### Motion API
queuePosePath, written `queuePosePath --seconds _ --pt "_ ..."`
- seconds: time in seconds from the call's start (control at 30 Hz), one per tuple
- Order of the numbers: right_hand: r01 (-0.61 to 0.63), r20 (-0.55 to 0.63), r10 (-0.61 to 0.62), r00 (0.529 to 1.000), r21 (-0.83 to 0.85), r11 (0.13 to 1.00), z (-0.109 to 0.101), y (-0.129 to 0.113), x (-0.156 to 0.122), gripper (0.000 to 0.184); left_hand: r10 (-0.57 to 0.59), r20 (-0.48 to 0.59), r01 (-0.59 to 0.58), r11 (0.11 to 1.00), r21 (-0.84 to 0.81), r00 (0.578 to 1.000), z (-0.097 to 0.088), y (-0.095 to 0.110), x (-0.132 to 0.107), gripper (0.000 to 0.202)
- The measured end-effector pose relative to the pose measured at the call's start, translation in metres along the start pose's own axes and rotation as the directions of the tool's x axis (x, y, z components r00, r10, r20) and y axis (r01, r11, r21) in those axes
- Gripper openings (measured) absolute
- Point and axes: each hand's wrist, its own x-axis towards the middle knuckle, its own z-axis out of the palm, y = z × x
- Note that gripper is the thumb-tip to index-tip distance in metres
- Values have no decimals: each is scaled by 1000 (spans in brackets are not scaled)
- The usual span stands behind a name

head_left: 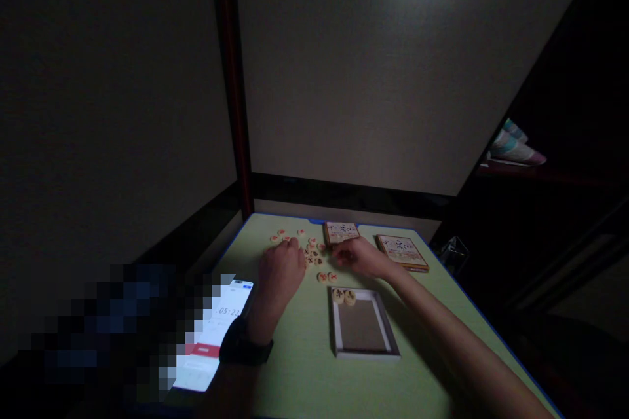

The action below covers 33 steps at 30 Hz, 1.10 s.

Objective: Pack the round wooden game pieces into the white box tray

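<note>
Round xiangqi pieces [322, 277] with red or dark characters lie scattered on the far half of the table. My left hand [282, 266], back upward and a dark band at its wrist, rests over the left side of the scatter. Its fingers are curled together, and whatever is under them is hidden. Just right of the pieces, my right hand [358, 255] has bent, closed fingers; I cannot make out whether a piece is in them. Nearer to me lies a shallow open box tray [333, 330], holding two dark-lettered pieces [349, 297] side by side in its far left corner.
Two flat printed boxes stand at the back, one box [343, 232] behind my right hand and another box [403, 251] farther right. A lit phone [216, 334] showing a timer is by my left wrist. Walls [354, 111] rise behind the green table [304, 366].
</note>
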Motion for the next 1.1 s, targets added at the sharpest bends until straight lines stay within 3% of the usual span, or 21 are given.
queuePosePath --seconds 0.13,0.3,0.43,0.7,1.1 --pt "14 40 -13 999 -42 999 18 -2 12 18 5 190 -13 999 39 982 6 -27 6 19" --pt "25 27 -22 999 -106 994 24 -7 26 11 15 297 -13 1000 -8 955 7 -29 4 21" --pt "-33 21 36 999 -133 991 31 -10 32 3 40 299 -32 999 -31 953 11 -27 5 21" --pt "-1 23 4 1000 -121 993 33 -5 27 16 83 259 -59 993 -99 962 24 -25 7 13" --pt "13 30 -9 1000 -127 992 32 -1 25 19 72 244 -55 996 -75 967 20 -20 6 14"
